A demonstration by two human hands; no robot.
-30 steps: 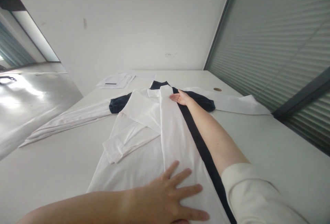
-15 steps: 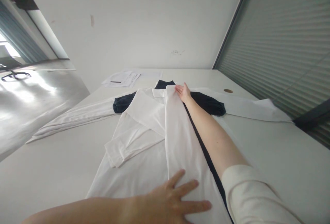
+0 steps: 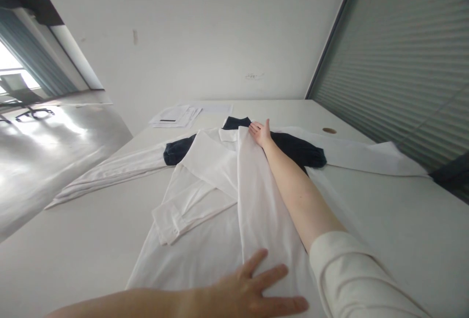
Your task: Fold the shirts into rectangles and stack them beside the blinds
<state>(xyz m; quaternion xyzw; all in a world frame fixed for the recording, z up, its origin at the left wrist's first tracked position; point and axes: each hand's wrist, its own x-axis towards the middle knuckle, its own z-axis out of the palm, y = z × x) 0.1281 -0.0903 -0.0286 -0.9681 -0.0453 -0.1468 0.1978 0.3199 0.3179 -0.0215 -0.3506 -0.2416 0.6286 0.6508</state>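
Low on the white shirt (image 3: 262,196), the left hand (image 3: 244,296) lies palm down with its fingers spread wide; it has hold of nothing that I can see, though the frame cuts off part of it. Up by the collar, the right hand (image 3: 261,135) is held flat and tilted on edge, fingers stretched out and thumb raised, fingertips at the cloth without gripping it.

Between them the shirt shows a long, nearly straight fold down its middle, softly rippled toward the bottom. On the left a sleeve (image 3: 196,208) is doubled back slantwise across the front, creased, its cuff (image 3: 168,222) pointing down toward the near edge. It lies on a dark garment (image 3: 236,123), whose collar pokes out above and whose short sleeves show at either side. Farther out, long white sleeves (image 3: 117,169) reach left and right over the white table (image 3: 84,244). Beyond are loose papers (image 3: 174,114), a round brown spot (image 3: 329,131), the pale wall (image 3: 205,30) and blinds (image 3: 403,64) along the right.
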